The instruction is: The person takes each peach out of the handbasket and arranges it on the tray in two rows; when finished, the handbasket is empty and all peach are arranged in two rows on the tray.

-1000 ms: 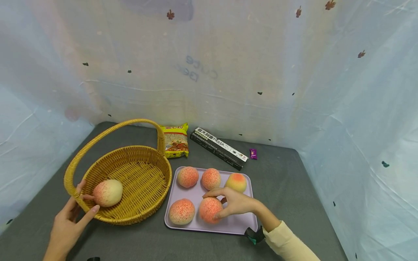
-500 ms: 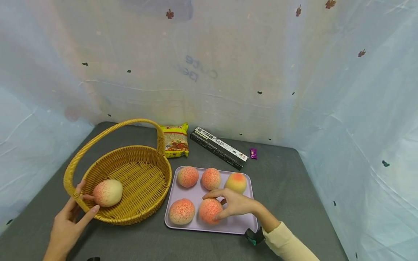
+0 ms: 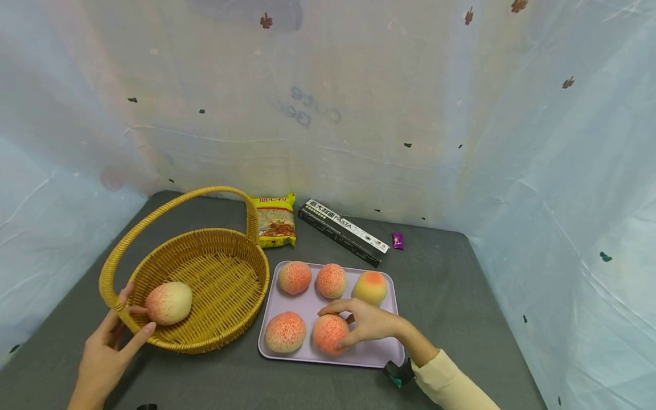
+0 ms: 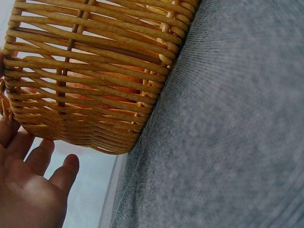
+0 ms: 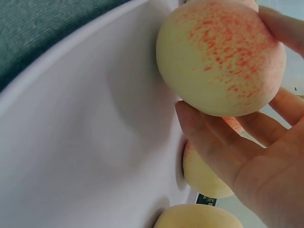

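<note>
my right hand stays clamped on a peach at the tray's six o'clock, barely shifted; my left hand still pinches the basket rim.

Soft, even light fills the head view, diffused by the pale translucent plastic sheeting that bulges with wide-angle distortion toward the edges, and only faint shadows lie beneath the woven yellow wicker basket and the flat lilac plastic tray. In the left wrist view the basket weave is backlit and bright, while the grey felt-like table cover smears into blur toward the lower right. The right wrist view is sharp on the cream, red-speckled peach, which throws a soft shadow onto the tray, and the nearest fingers look slightly soft.
</note>
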### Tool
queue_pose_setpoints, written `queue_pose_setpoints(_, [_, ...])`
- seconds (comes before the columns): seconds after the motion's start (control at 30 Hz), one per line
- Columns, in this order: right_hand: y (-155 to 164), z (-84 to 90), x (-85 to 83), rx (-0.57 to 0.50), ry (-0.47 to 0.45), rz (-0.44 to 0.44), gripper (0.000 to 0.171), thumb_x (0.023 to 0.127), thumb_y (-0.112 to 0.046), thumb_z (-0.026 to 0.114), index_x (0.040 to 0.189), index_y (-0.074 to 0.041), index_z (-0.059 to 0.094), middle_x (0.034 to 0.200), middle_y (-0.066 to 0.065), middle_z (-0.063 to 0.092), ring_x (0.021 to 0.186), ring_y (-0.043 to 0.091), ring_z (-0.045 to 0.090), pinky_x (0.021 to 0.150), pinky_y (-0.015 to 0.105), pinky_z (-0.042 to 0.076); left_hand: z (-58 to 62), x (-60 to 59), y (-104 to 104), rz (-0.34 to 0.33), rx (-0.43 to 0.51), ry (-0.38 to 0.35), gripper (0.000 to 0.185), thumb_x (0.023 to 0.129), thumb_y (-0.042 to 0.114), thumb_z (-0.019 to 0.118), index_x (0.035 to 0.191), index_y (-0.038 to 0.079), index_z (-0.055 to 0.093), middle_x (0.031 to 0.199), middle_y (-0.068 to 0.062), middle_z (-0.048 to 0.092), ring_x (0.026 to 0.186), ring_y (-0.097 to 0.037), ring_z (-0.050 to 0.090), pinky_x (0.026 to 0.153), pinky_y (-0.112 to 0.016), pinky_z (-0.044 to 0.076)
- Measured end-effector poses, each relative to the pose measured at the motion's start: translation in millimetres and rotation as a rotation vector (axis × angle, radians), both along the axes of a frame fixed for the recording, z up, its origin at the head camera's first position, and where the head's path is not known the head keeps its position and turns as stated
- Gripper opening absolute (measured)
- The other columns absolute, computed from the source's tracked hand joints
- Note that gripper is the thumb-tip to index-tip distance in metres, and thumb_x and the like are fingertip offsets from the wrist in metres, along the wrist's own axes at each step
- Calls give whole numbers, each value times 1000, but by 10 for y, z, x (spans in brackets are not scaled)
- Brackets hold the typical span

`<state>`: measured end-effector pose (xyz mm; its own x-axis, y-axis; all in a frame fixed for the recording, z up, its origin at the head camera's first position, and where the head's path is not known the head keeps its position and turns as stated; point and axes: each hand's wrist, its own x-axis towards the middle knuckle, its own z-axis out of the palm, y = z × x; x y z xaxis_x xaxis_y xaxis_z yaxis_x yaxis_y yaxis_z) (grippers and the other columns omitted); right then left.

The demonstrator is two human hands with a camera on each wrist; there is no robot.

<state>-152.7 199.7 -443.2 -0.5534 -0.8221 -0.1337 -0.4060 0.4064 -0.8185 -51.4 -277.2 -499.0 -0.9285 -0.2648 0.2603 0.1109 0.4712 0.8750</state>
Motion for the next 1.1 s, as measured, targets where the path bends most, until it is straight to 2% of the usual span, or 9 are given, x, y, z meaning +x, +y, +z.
queue_pose_setpoints(0.27, [4,-6,-10,17,17,1,61,80,-14,82,136,-4,60,139,3,57,122,9,52,91,28,52,20,-6,3,-13,4,23,80,94,2,68,159,26,28,114,21,57,119,11,43,91,-2,35])
queue_pose_setpoints(0.5, [-16,5,1,50,44,32,63,81,-17,80,138,-6,57,139,0,57,121,7,50,93,28,48,20,1,6,-9,10,13,81,94,3,68,159,27,27,114,20,57,118,11,43,91,-2,35])
queue_pose_setpoints(0.73, [-10,13,4,82,85,19,64,79,-20,82,137,-7,57,138,-1,57,120,7,50,91,26,48,11,-3,0,-5,4,-1,81,94,4,69,159,29,26,113,19,57,115,12,44,89,-2,35])
queue_pose_setpoints(1.1, [-23,-12,15,78,52,26,68,82,-25,82,142,-8,53,142,1,54,123,8,49,98,29,45,12,4,6,-7,8,6,81,94,3,69,159,28,27,113,20,57,118,11,43,91,-2,34])
